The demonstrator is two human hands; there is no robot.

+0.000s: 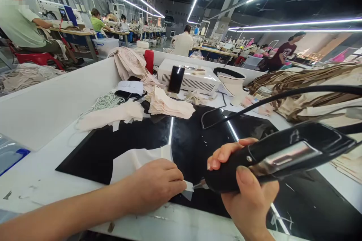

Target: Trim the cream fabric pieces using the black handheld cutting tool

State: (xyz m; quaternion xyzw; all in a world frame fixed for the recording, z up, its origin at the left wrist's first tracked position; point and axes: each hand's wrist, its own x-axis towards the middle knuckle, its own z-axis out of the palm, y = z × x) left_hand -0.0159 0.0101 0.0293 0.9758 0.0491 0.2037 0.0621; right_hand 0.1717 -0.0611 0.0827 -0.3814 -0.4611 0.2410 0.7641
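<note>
My right hand (249, 192) grips a black corded hand tool (283, 154) with a metal lever; its tip points left, at the edge of a pale fabric piece (135, 162). My left hand (158, 184) rests knuckles up on that fabric piece and pinches its corner right beside the tool's tip. The fabric lies on a glossy black work surface (192, 143). The tool's black cable (268, 99) arcs up and off to the right.
Stacks of beige fabric pieces (166, 105) and a white cord coil (106, 101) lie behind. A white box with a phone leaning on it (188, 77), a red cylinder (149, 60), and a brown strap pile (305, 83) stand further back. Other people work at distant sewing tables.
</note>
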